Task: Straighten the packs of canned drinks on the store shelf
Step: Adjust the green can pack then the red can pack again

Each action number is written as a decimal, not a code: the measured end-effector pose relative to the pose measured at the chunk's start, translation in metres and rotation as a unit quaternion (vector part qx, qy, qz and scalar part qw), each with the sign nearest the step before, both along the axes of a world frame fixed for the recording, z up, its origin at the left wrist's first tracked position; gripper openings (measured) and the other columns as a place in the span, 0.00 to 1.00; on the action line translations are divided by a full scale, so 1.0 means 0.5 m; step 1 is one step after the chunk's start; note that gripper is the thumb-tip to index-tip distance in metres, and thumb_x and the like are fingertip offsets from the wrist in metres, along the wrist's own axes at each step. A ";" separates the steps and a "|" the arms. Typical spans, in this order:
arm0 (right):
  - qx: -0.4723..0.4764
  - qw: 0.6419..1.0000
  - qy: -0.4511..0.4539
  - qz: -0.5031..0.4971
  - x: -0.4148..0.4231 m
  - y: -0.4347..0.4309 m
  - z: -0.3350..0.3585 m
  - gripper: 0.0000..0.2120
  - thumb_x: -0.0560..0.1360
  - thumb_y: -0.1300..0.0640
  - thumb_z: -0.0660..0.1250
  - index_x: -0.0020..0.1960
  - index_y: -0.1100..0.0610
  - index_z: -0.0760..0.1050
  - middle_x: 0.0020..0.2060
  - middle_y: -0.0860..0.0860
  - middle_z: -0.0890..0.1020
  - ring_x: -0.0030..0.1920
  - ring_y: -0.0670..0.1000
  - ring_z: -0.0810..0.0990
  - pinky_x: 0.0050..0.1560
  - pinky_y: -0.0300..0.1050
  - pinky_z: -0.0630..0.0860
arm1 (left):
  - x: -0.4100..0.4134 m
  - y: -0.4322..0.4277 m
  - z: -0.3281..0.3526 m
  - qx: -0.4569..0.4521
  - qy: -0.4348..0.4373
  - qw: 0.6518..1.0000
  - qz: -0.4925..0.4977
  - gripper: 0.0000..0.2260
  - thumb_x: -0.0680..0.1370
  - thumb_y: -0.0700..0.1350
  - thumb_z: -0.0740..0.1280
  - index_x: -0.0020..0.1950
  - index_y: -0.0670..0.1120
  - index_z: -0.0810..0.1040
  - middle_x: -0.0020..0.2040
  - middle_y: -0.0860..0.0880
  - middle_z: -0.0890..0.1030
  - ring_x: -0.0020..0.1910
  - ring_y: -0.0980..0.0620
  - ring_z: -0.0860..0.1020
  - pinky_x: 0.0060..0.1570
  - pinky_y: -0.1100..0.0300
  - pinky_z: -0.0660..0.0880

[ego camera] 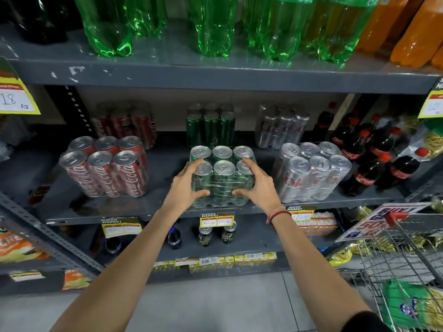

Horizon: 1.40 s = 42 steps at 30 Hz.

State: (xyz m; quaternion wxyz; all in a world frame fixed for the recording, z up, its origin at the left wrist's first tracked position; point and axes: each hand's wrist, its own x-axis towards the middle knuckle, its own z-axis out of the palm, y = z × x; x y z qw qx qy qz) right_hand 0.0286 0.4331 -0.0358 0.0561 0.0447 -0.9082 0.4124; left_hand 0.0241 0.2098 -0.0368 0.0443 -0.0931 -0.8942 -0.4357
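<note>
A shrink-wrapped pack of green cans (221, 178) stands at the front of the middle shelf (143, 213). My left hand (185, 183) grips its left side and my right hand (259, 184) grips its right side, thumbs on the front. A red cola pack (105, 168) sits to the left, turned at an angle. A silver can pack (314, 171) sits to the right, also angled. Behind them stand a second red pack (127, 125), a second green pack (211, 127) and a second silver pack (280, 127).
Green bottles (213, 27) and orange bottles (417, 32) fill the shelf above. Dark cola bottles (374, 156) crowd the right of the middle shelf. A wire basket (407, 259) with snack bags juts out at lower right. Loose cans (227, 233) stand on the shelf below.
</note>
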 end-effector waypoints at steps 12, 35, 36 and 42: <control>-0.100 0.981 0.165 -0.025 0.038 -0.178 0.091 0.41 0.66 0.41 0.74 0.74 0.44 0.59 0.76 0.51 0.61 0.75 0.45 0.57 0.73 0.47 0.59 | 0.039 -0.205 0.085 0.023 0.094 0.994 0.059 0.44 0.65 0.59 0.73 0.75 0.57 0.53 0.76 0.51 0.60 0.74 0.52 0.60 0.71 0.51 0.60; -0.081 0.993 -0.019 0.088 -0.104 -0.573 0.000 0.51 0.60 0.52 0.82 0.76 0.47 0.59 0.76 0.56 0.62 0.75 0.56 0.61 0.72 0.59 0.64 | -0.059 -0.574 -0.002 0.100 -0.033 0.994 0.017 0.47 0.59 0.54 0.78 0.74 0.57 0.58 0.74 0.50 0.63 0.72 0.53 0.64 0.70 0.45 0.64; -0.073 0.994 -0.016 0.083 -0.105 -0.573 0.001 0.49 0.60 0.53 0.82 0.75 0.47 0.60 0.75 0.57 0.63 0.75 0.56 0.61 0.72 0.57 0.64 | -0.062 -0.575 -0.004 0.100 -0.032 0.994 0.026 0.46 0.59 0.55 0.78 0.73 0.57 0.60 0.74 0.50 0.65 0.71 0.52 0.65 0.69 0.45 0.64; -0.055 0.995 -0.020 0.077 -0.103 -0.571 0.013 0.46 0.61 0.53 0.81 0.74 0.49 0.63 0.74 0.57 0.66 0.74 0.56 0.64 0.72 0.55 0.65 | -0.070 -0.578 0.003 0.105 -0.051 0.992 0.050 0.46 0.56 0.53 0.79 0.72 0.57 0.64 0.72 0.51 0.68 0.70 0.54 0.66 0.70 0.47 0.64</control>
